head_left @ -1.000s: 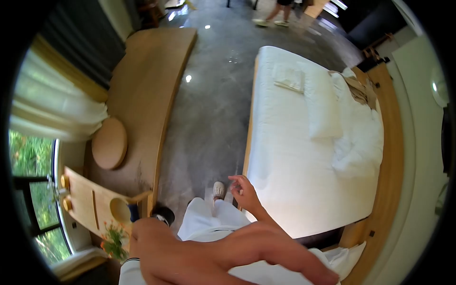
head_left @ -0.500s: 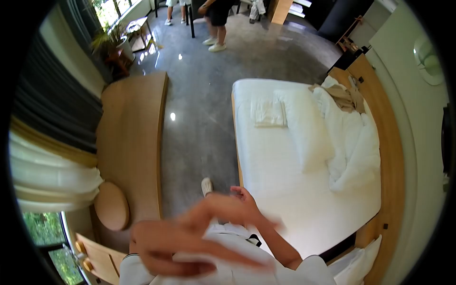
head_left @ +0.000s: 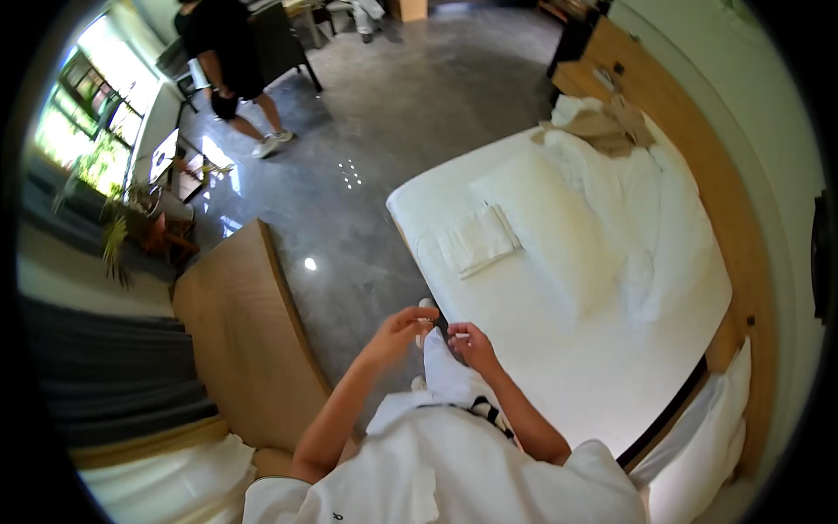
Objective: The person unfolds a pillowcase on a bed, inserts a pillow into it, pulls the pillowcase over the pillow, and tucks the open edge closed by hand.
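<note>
My left hand (head_left: 401, 334) is held in front of my waist, fingers stretched out and apart, with nothing in it. A short gap away, my right hand (head_left: 474, 347) has loosely bent fingers, also holding nothing that I can see. The hands do not touch. Close to my right hand is the near left edge of a bed with a white sheet (head_left: 559, 384). On it lie a folded white cloth (head_left: 478, 241), a white pillow (head_left: 559, 236) and a rumpled white duvet (head_left: 668, 253). A brown cloth (head_left: 602, 128) rests at the duvet's far end.
A low wooden platform (head_left: 244, 323) stands on the left beside dark curtains (head_left: 113, 367). Grey floor (head_left: 349, 236) runs between it and the bed. Far left, a person in black (head_left: 223, 61) stands by a chair (head_left: 284, 44). Another pillow (head_left: 707, 454) is at lower right.
My view has turned left, so the bed appears tilted. My left hand has dropped from close to the camera to beside my right hand. The person in black appears farther left.
</note>
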